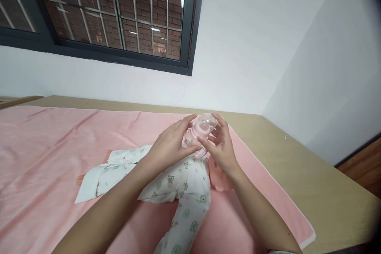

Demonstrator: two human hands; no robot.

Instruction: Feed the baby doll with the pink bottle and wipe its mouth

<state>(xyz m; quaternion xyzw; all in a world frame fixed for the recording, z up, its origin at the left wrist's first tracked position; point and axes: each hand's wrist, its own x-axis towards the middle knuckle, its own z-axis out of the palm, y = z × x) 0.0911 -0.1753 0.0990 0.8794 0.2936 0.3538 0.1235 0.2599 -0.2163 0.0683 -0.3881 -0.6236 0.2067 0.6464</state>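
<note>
Above the chest of a baby doll (190, 178), a small clear baby bottle (195, 131) with pink parts is tilted, its rounded transparent cap (207, 121) pointing up and right. The fingers and thumb of my left hand (168, 141) are closed around the bottle's body. From the other side, my right hand (222, 149) grips the capped end between thumb and fingers. The doll lies on its back in white pyjamas printed with green bears. My right hand and forearm hide much of its head (219, 178).
A pink blanket (59, 147) with a white edge lies under the doll on a wooden surface (285, 170). Behind it rise a white wall (238, 47) and a dark-framed window (119, 57) with metal bars. A small white hook-like piece (287, 137) lies at the right edge.
</note>
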